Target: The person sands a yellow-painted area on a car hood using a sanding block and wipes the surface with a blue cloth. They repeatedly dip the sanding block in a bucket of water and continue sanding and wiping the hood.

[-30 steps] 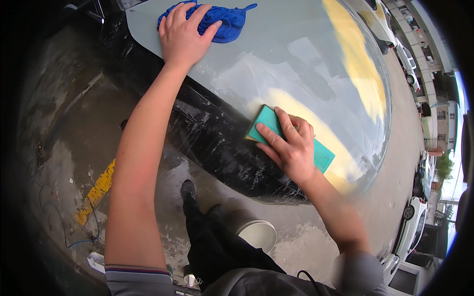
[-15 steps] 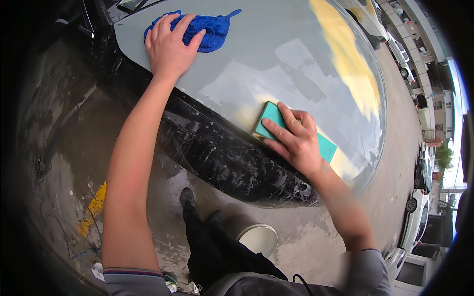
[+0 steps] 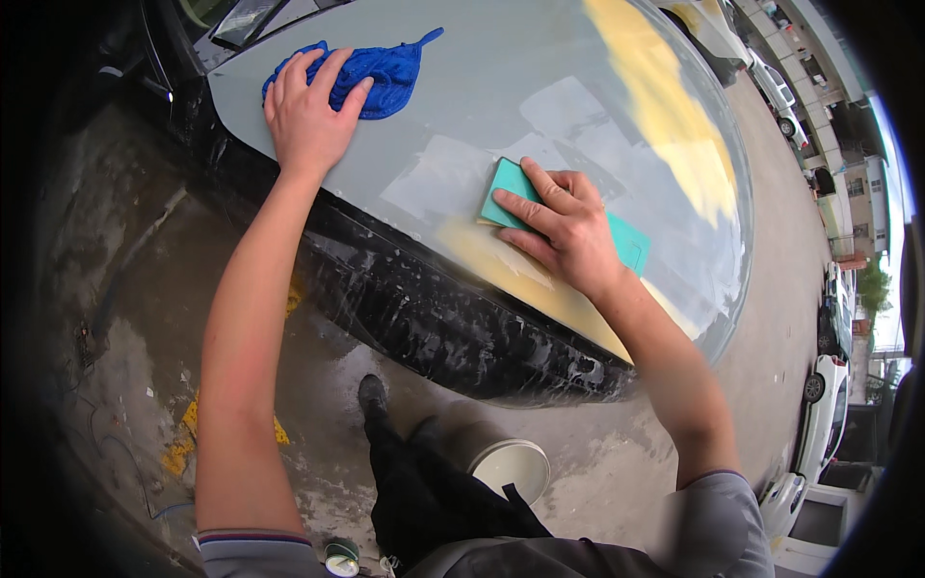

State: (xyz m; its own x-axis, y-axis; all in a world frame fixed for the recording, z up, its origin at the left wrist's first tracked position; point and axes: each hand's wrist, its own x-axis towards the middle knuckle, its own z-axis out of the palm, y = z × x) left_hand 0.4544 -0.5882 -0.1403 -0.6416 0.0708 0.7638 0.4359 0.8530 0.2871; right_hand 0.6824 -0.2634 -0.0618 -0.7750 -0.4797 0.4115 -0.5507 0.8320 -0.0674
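Note:
My left hand (image 3: 310, 127) is closed over a bunched blue cloth (image 3: 393, 75), pressing it against a grey car panel, probably a hood (image 3: 472, 111). Under my right hand (image 3: 570, 223) is a long teal sanding block (image 3: 629, 245), gripped with the fingers over its top. The block lies flat on whitish, smeared paint, and a thin yellowish edge shows beneath it. Between the block and the panel's near edge runs a pale yellow patch (image 3: 482, 258). A broader yellow patch (image 3: 670, 106) covers the far right side. The block's underside is hidden.
Below the panel hangs a dark, wet-streaked bumper (image 3: 424, 332). A white bucket (image 3: 511, 469) stands on the wet concrete floor near my legs. A thin hose or cable (image 3: 120, 448) lies at the left. Parked white cars (image 3: 824, 414) line the right side.
My right hand has slid the sanding block away from the panel's near edge, uncovering more of the yellow patch there. My left hand stays on the cloth; the view has shifted slightly.

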